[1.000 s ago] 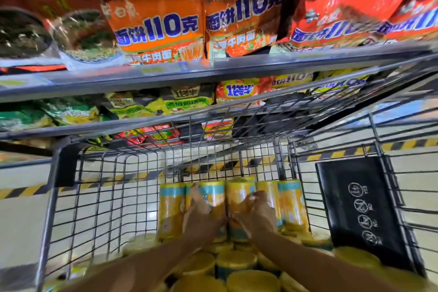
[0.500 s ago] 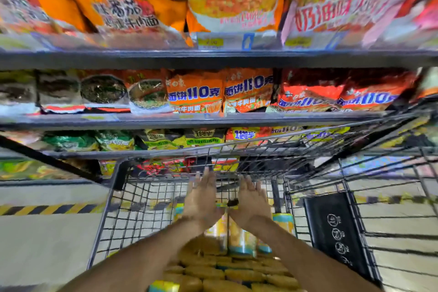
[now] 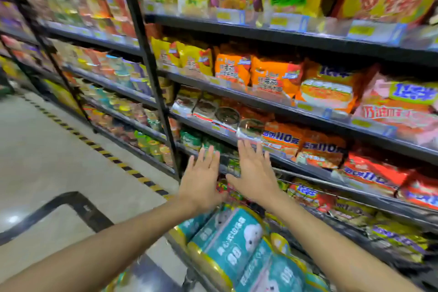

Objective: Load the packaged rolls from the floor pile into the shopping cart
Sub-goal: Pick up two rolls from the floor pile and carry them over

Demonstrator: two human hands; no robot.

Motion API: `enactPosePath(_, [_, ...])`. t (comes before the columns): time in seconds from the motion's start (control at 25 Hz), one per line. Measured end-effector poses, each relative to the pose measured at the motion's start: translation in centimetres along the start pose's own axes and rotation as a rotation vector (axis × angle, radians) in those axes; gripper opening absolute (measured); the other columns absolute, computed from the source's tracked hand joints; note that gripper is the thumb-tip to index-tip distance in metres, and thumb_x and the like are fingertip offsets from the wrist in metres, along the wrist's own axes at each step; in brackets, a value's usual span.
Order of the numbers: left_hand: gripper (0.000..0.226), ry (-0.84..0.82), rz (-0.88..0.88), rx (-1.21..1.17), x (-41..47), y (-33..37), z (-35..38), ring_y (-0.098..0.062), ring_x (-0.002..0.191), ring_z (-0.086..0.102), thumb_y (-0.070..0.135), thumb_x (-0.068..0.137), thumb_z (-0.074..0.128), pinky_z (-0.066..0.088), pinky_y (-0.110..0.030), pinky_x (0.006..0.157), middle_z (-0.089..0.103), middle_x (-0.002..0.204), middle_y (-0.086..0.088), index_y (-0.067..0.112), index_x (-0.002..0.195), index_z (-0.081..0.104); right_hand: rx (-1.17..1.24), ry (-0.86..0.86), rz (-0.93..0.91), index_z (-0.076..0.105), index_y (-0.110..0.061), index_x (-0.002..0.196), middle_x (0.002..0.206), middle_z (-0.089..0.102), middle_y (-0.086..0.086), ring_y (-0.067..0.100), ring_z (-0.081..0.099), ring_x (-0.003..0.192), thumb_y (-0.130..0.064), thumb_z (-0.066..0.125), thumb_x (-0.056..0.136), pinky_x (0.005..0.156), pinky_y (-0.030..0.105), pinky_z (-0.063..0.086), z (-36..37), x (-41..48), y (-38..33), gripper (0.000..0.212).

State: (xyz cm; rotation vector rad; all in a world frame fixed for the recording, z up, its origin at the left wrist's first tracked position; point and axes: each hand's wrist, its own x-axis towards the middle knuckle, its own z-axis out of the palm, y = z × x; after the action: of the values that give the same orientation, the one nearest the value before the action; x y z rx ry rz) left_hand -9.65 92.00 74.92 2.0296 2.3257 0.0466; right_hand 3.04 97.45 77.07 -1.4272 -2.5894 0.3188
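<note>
Packaged rolls (image 3: pixel 227 244): teal and yellow film packs, stacked in the shopping cart (image 3: pixel 350 234), below both hands.
Handling: likely light, bulky and squashy; slick wrap, best held by both ends.
Left hand (image 3: pixel 201 182): above the rolls, fingers spread, empty.
Right hand (image 3: pixel 254 173): just beside it, spread, empty.
Floor pile: out of view.

— What stood behind? 
— Dark shelves (image 3: pixel 279 37) ran rightward, packed with noodle bags (image 3: pixel 272 76) in orange, yellow and pink, with price tags (image 3: pixel 277 21) along the edges. 
— And lower down? 
— Bowl packs (image 3: pixel 227 115) on one shelf. At left, a pale floor (image 3: pixel 47 161) with a striped yellow-black line (image 3: pixel 99 148) beside the shelving.
</note>
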Motion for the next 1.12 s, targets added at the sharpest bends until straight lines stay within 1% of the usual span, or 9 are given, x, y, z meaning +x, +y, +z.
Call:
enactPosePath(0.16, [0.100,0.130,-0.233,-0.034,-9.4,-7.7,-4.4,-0.026,0.146,-0.009,0.051,0.085,0.057,-0.001,-0.040,0.118,-0.013,0.159,-0.008,0.010,0.151,-0.007,0.052,-0.008,-0.300,0.001,-0.010,0.153,0.161,0.002,0.007,0.029,-0.004,0.147,-0.049,0.052,0.091,0.119,0.046,0.001,-1.6,-0.7,-11.7,0.089])
enactPosePath(0.32, [0.099,0.210,-0.476,-0.066,-19.3,-15.1,-4.6,-0.026,0.147,0.001,0.052,0.086,0.055,0.005,-0.035,0.118,-0.004,0.159,-0.009,0.010,0.151,-0.007,0.076,-0.044,-0.550,0.001,-0.011,0.153,0.161,0.002,0.005,0.027,-0.004,0.148,-0.047,0.053,0.091,0.118,0.045,0.000,0.0,-2.9,-22.5,0.089])
enactPosePath(0.6, [0.095,0.195,-0.837,-0.055,-30.2,-25.8,-1.0,-0.025,0.147,-0.009,0.056,0.090,0.044,-0.005,-0.035,0.117,-0.013,0.158,-0.009,0.009,0.149,-0.013,0.081,-0.213,-0.735,-0.003,-0.009,0.152,0.161,-0.001,0.007,0.027,-0.003,0.148,-0.047,0.050,0.092,0.118,0.043,0.002,9.1,-3.7,-36.0,0.089])
enactPosePath(0.72, [0.092,0.173,-0.906,-0.069,-31.7,-31.2,0.9,-0.025,0.146,-0.013,0.055,0.092,0.040,-0.008,-0.035,0.117,-0.018,0.157,-0.010,0.009,0.148,-0.016,0.074,-0.264,-0.751,-0.005,-0.009,0.152,0.161,-0.003,0.007,0.025,-0.004,0.148,-0.047,0.050,0.093,0.120,0.041,0.000,13.0,-2.2,-41.0,0.089])
enactPosePath(0.88, [0.088,0.116,-0.939,-0.086,-31.7,-38.5,2.9,-0.027,0.146,-0.011,0.055,0.093,0.037,-0.004,-0.037,0.118,-0.017,0.157,-0.011,0.008,0.149,-0.013,0.082,-0.366,-0.693,-0.006,-0.009,0.152,0.161,-0.004,0.006,0.025,-0.006,0.148,-0.045,0.051,0.093,0.121,0.040,0.003,18.0,0.7,-45.7,0.090])
enactPosePath(0.96, [0.088,0.126,-0.929,-0.102,-31.0,-41.0,4.4,-0.031,0.147,0.002,0.054,0.091,0.043,0.003,-0.039,0.118,-0.004,0.158,-0.015,0.004,0.151,0.000,0.051,-0.403,-0.664,-0.005,-0.009,0.152,0.161,-0.002,0.007,0.026,-0.004,0.148,-0.047,0.050,0.093,0.119,0.039,0.001,20.3,2.5,-47.0,0.089])
enactPosePath(1.0, [0.087,0.130,-0.912,-0.090,-30.4,-42.2,5.4,-0.035,0.144,0.015,0.053,0.088,0.047,0.011,-0.041,0.116,0.011,0.157,-0.018,0.001,0.149,0.014,0.041,-0.412,-0.652,-0.004,-0.008,0.152,0.161,-0.001,0.008,0.026,-0.004,0.148,-0.049,0.048,0.094,0.119,0.039,0.000,21.7,3.5,-47.4,0.088])
enactPosePath(1.04, [0.086,0.117,-0.902,-0.099,-29.8,-43.2,6.5,-0.038,0.139,0.030,0.051,0.082,0.052,0.020,-0.043,0.112,0.026,0.152,-0.021,-0.002,0.145,0.028,0.033,-0.426,-0.644,-0.004,-0.008,0.152,0.161,-0.001,0.008,0.026,-0.004,0.148,-0.050,0.046,0.094,0.119,0.039,0.000,23.0,4.4,-47.8,0.087])
enactPosePath(1.12, [0.085,0.098,-0.941,-0.194,-28.1,-45.5,9.4,-0.040,0.129,0.044,0.050,0.074,0.057,0.031,-0.047,0.104,0.042,0.143,-0.022,-0.004,0.138,0.042,0.023,-0.486,-0.619,-0.005,-0.009,0.152,0.160,-0.004,0.008,0.025,-0.006,0.148,-0.048,0.042,0.096,0.118,0.038,-0.003,26.2,6.6,-48.5,0.083])
